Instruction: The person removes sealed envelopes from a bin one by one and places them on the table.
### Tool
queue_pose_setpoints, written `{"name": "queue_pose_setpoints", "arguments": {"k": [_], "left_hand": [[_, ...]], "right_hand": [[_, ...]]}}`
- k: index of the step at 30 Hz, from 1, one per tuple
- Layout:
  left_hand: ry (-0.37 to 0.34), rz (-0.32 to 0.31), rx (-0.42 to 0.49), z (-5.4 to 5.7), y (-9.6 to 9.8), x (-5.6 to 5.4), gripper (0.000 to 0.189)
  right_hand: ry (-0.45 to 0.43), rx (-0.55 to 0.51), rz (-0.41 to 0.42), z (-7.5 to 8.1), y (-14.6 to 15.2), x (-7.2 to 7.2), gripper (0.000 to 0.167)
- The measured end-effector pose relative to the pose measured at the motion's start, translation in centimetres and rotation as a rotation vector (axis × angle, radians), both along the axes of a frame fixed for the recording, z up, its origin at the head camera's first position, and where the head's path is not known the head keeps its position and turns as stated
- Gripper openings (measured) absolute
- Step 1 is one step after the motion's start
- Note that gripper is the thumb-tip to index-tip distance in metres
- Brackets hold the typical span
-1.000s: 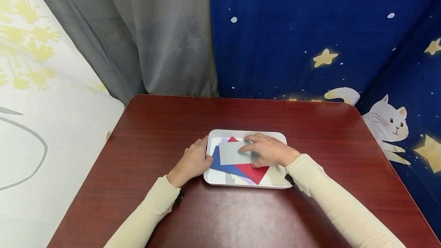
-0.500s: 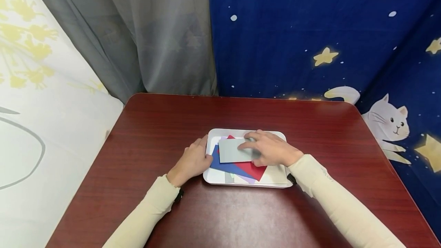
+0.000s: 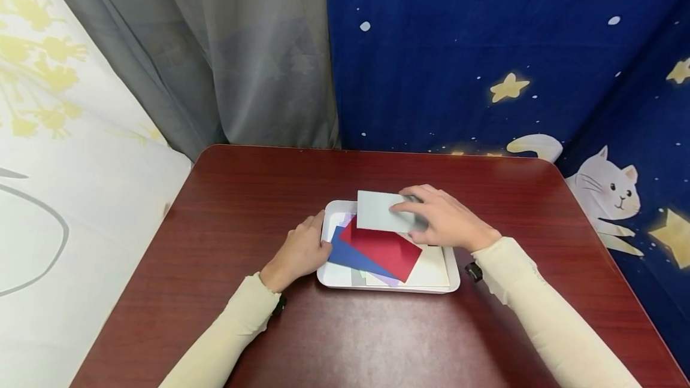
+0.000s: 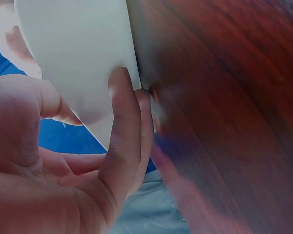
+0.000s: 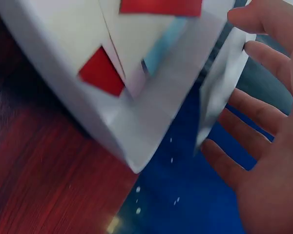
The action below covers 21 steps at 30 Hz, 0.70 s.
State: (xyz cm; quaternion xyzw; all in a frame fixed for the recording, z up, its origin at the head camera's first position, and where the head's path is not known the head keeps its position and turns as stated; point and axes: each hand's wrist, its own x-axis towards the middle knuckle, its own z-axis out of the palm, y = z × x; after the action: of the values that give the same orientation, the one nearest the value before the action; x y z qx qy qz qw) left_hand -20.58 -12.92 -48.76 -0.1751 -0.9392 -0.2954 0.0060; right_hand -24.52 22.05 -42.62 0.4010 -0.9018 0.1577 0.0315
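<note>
My right hand (image 3: 450, 220) holds a light grey card (image 3: 374, 211) by its right part, above the back of a white tray (image 3: 454, 274). In the right wrist view the card (image 5: 219, 90) is seen nearly edge-on at the fingertips. With the thumb at the rim and the fingers along the outer wall, my left hand (image 3: 299, 253) grips the tray's left end. The left wrist view shows fingers (image 4: 124, 126) against the white wall. A red card (image 3: 385, 253) lies on top in the tray, over a blue card (image 3: 353, 256). Cream and lilac cards show partly beneath.
The tray stands on a dark red wooden table (image 3: 259, 190) with rounded far corners. Behind the table hang a grey curtain (image 3: 269, 47) and a blue curtain (image 3: 431, 58) with stars and a cat. A white patterned cloth (image 3: 81, 196) hangs on the left.
The grey card has risen from the pile in my right hand and moved back and to the right, uncovering more of the red card. My left hand stays at the tray.
</note>
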Motion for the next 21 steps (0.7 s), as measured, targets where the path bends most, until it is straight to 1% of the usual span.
{"name": "queue_pose_setpoints", "arguments": {"k": [5, 6, 7, 9, 10, 11, 13, 14, 16, 17, 21], "left_hand": [[0.008, -0.001, 0.011, -0.7, -0.2, -0.3, 0.072], [-0.012, 0.004, 0.022, -0.1, -0.1, 0.0, 0.072], [0.003, 0.001, 0.014, -0.8, -0.3, -0.3, 0.073], [0.0, 0.007, 0.013, -0.7, -0.3, -0.3, 0.072], [0.016, 0.007, 0.001, -1.2, -0.4, -0.4, 0.072], [-0.002, 0.015, 0.009, -0.5, -0.3, -0.1, 0.072], [-0.006, 0.024, 0.0, -0.3, -0.2, 0.0, 0.072], [-0.027, 0.033, -0.001, 0.5, 0.1, 0.3, 0.072], [-0.031, 0.039, -0.017, 0.5, 0.2, 0.4, 0.072], [-0.052, 0.043, -0.016, 1.2, 0.4, 0.6, 0.072], [-0.055, 0.041, -0.022, 1.2, 0.6, 0.6, 0.072]], "right_hand": [[0.036, -0.018, -0.059, 0.0, 2.2, -0.5, 0.052], [0.034, -0.014, -0.074, 0.0, 2.6, -0.6, 0.052], [0.03, -0.01, -0.091, 0.0, 2.9, -0.7, 0.052], [0.011, 0.0, -0.127, 0.0, 3.7, -0.9, 0.051], [0.003, 0.006, -0.148, 0.0, 4.1, -1.1, 0.051], [-0.007, 0.012, -0.168, 0.0, 4.5, -1.2, 0.051], [-0.022, 0.021, -0.208, -0.1, 5.3, -1.5, 0.049], [-0.028, 0.025, -0.228, -0.2, 5.8, -1.6, 0.049], [-0.038, 0.032, -0.271, -0.5, 6.7, -1.9, 0.049], [-0.043, 0.036, -0.291, -0.7, 7.1, -2.0, 0.05], [-0.05, 0.045, -0.383, -1.6, 8.8, -2.6, 0.052]]}}
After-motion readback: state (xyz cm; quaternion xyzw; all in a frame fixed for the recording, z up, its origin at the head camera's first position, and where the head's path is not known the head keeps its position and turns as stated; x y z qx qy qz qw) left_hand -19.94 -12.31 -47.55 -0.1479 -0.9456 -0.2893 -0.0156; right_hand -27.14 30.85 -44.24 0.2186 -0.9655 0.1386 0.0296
